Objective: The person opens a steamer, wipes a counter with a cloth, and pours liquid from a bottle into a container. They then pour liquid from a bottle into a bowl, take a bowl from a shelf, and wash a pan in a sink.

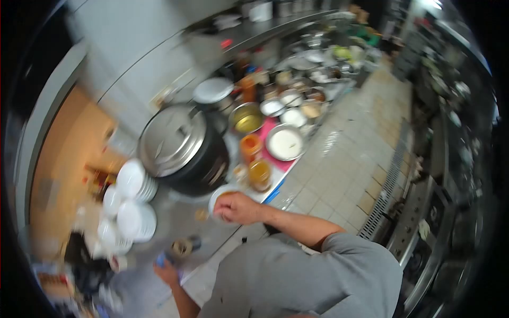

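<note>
My right hand (239,208) is closed, its fingers bunched over a white bowl (214,200) near the counter's edge. What those fingers hold, if anything, is hidden. Down at the left, my left hand (167,272) is closed around a blurred bluish-purple thing (161,259) whose kind I cannot make out. Beside it on the metal counter lies a roll of tape (182,247). Just past the white bowl stand a jar of yellow-brown contents (260,175) and an orange container (251,146).
A large dark pot with a steel lid (175,139) stands against the wall. White bowls are stacked (137,220) to its left. Farther along are a pan of yellow liquid (246,119) and a bowl of white contents (284,143). A stove (421,222) lines the right side, across the tiled floor (355,143).
</note>
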The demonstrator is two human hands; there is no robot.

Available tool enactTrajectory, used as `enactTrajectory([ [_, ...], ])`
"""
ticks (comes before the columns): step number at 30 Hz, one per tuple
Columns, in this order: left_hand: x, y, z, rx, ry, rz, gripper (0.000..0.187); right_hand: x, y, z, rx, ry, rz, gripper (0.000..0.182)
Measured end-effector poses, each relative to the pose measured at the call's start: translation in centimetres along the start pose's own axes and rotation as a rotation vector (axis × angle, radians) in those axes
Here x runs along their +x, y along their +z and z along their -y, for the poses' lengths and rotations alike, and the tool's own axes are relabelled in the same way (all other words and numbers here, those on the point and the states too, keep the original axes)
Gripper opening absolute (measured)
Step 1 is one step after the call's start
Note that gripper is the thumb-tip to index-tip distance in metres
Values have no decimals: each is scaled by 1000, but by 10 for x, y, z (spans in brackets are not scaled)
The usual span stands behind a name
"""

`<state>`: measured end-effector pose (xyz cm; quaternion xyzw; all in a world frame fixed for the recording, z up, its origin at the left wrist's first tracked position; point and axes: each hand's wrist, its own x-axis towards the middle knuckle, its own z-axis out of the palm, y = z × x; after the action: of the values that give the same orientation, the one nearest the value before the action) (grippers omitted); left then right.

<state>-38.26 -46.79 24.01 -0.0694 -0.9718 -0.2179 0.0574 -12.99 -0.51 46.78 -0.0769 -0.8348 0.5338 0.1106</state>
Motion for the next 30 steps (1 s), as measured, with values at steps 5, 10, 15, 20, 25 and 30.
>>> enactTrajectory([
  [5, 9, 6, -37, 413, -212, 171, 68, -72, -94, -17, 108, 49, -386, 22],
  [10, 32, 1, -21, 456, -147, 235, 63, -156, -171, -20, 282, 188, -1022, 25],
  [15, 41, 35, 34, 321, 69, 93, 52, -222, -219, -41, -160, 387, -1398, 38],
  [20, 43, 22, 26, 260, -116, 73, 49, -212, -267, -117, -1328, 551, -920, 59],
  [25, 20, 35, 39, -128, -3, -153, 55, -43, -313, -120, -57, 300, -716, 65],
  [30, -142, 38, -48, -221, -514, -726, 49, 132, -350, -145, 551, 160, -447, 72],
])
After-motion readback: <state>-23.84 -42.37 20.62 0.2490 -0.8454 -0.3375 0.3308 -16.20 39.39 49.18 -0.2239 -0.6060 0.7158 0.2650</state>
